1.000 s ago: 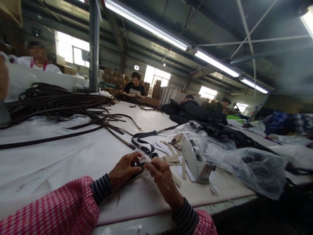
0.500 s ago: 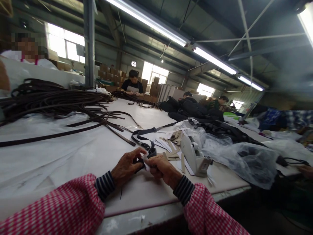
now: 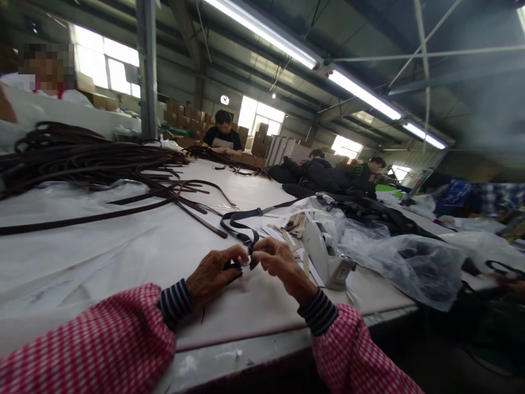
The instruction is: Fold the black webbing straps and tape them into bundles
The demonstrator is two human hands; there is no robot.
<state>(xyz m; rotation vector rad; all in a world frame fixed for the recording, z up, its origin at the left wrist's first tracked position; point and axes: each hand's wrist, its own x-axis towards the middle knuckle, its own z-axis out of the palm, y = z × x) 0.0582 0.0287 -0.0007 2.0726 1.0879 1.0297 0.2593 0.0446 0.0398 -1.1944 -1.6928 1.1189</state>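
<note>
A dark webbing strap [image 3: 235, 217] with a slider runs across the white table to the space between my hands. My left hand [image 3: 214, 273] is closed, thumb and fingers pinching a dark piece of the strap, with a small whitish bit at its fingertips. My right hand [image 3: 286, 268] is curled just to the right, its thumb and fingertips closed on the strap near a folded part. Fingers partly hide the strap's end. Just beyond the right hand stands a pale grey tape dispenser [image 3: 322, 254].
Beige and white paper strips [image 3: 294, 223] lie beside the dispenser. Clear plastic bags [image 3: 406, 268] and black straps are heaped to the right. Dark brown belts [image 3: 82, 161] pile up at the left. A co-worker [image 3: 223, 134] sits across the table [image 3: 184, 230]; others are farther back.
My right hand has shifted up and slightly right, its grip loosened from a tight fist to a fingertip hold. The whitish wrap between the hands shows less. My left hand stays nearly in place.
</note>
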